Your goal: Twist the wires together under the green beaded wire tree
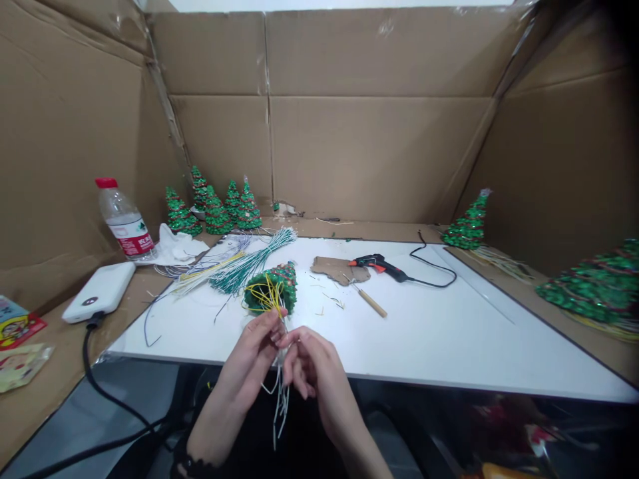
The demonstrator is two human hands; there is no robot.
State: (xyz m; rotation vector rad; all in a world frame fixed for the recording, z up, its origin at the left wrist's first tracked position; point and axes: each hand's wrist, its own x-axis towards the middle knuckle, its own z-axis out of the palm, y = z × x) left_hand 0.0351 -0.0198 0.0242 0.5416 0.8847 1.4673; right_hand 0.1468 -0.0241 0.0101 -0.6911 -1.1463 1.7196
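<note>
Leftmost, a bottle (122, 219) and a power bank (100, 291) sit off the white board (449, 339), out of my way. Behind them five small trees (214, 209) stand in a group by the cardboard wall (379, 153). Loose wires (239, 263) fan across the board within easy reach. My left hand (252, 362) pinches a bundle of thin wires (280, 399) at the near edge, steadying it; my right hand (312, 366) closes on the same bundle just beside, fingertips meeting, perhaps twisting strands, though they are too fine to tell. The tree (274, 287) they run from lies on its side just beyond my hands. Further right a glue gun (379, 266) rests near a cardboard scrap (337, 269), and more trees (466, 226) lie along the right wall.
</note>
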